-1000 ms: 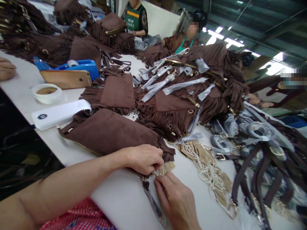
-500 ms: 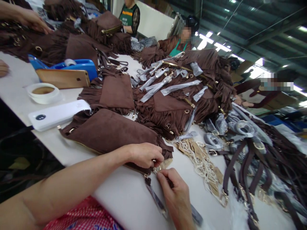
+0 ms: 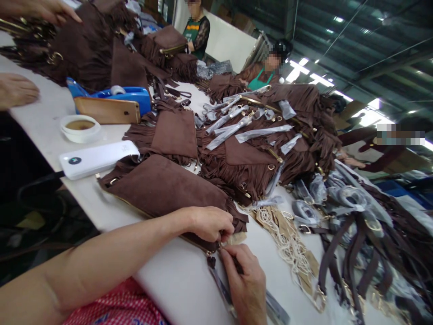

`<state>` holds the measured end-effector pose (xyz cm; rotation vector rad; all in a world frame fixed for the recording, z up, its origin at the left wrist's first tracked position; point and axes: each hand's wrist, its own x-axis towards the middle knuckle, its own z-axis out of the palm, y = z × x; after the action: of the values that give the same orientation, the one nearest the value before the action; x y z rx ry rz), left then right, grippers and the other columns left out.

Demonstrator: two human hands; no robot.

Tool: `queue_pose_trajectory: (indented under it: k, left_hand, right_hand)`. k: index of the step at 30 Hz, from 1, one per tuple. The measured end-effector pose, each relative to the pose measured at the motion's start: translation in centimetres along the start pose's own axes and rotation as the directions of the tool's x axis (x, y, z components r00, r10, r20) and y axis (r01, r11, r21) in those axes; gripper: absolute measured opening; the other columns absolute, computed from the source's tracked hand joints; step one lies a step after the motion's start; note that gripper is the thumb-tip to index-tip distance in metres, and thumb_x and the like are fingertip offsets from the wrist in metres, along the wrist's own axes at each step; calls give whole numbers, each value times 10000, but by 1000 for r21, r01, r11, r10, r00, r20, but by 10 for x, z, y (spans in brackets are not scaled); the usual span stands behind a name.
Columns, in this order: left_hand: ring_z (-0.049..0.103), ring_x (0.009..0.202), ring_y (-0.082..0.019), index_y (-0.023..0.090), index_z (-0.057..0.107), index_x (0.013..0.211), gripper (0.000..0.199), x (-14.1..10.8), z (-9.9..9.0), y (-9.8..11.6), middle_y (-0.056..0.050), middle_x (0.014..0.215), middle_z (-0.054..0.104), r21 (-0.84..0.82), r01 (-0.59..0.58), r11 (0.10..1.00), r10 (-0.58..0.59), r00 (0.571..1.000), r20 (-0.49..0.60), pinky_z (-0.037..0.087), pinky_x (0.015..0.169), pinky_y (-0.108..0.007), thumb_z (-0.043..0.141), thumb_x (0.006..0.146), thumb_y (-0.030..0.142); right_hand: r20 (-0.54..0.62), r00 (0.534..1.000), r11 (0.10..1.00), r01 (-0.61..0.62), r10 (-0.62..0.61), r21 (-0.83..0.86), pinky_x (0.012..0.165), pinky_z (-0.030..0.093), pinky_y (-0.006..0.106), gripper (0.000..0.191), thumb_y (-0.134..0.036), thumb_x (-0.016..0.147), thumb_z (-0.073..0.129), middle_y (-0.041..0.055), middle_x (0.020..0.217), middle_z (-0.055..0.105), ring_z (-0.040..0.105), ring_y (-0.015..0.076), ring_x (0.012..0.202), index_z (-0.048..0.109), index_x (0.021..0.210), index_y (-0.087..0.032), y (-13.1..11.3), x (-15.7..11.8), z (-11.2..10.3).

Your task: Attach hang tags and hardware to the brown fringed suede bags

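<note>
A brown suede bag (image 3: 169, 183) with fringe lies on the table in front of me, its zipper edge toward me. At its right end my left hand (image 3: 211, 223) is closed, fingers pinching the bag's corner near a small metal ring. My right hand (image 3: 246, 277) is closed just beside it, thumb and fingertips pinching a small metal clasp against that corner; the clasp is mostly covered. A plastic-wrapped strap (image 3: 277, 307) sticks out behind my right hand. Below the corner hangs a zipper pull (image 3: 219, 282) in a clear sleeve.
More fringed bags (image 3: 250, 151) are heaped behind. Tan tags with white strings (image 3: 287, 239) and dark straps with metal hooks (image 3: 333, 253) lie right. Left are a white power bank (image 3: 98, 160), tape roll (image 3: 80, 128), phone (image 3: 106, 110) and blue tape dispenser (image 3: 140, 97). Another person's hand (image 3: 18, 90) rests at left.
My fingertips have come closer together at the bag's corner, and the metal clasp is now more hidden. The whole view has shifted slightly. At the upper left, another person's hand has moved onto a bag.
</note>
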<state>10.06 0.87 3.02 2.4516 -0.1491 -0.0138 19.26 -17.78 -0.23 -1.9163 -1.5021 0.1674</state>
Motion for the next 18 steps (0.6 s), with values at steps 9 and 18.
queue_pose_trajectory:
  k: [9,18]
  left_hand:
    - [580,780,-161,174,590,687,240,-2,-1,-3,1,792,633,-20,5,1000,-6,999,-45,435,687,-231,596,722,-63]
    - [627,782,-194,168,667,713,167,-8,-9,8,-37,832,679,18,-53,998,54,998,-44,479,700,-266,656,721,2]
  right_hand:
    - [-37,997,998,-68,68,-13,615,414,283,311,-446,963,534,2,722,670,599,185,653,700,794,-243,2,4,2]
    - [11,1000,1000,-11,11,24,655,405,292,200,-334,957,577,3,765,669,608,187,699,713,838,-247,5,1,1]
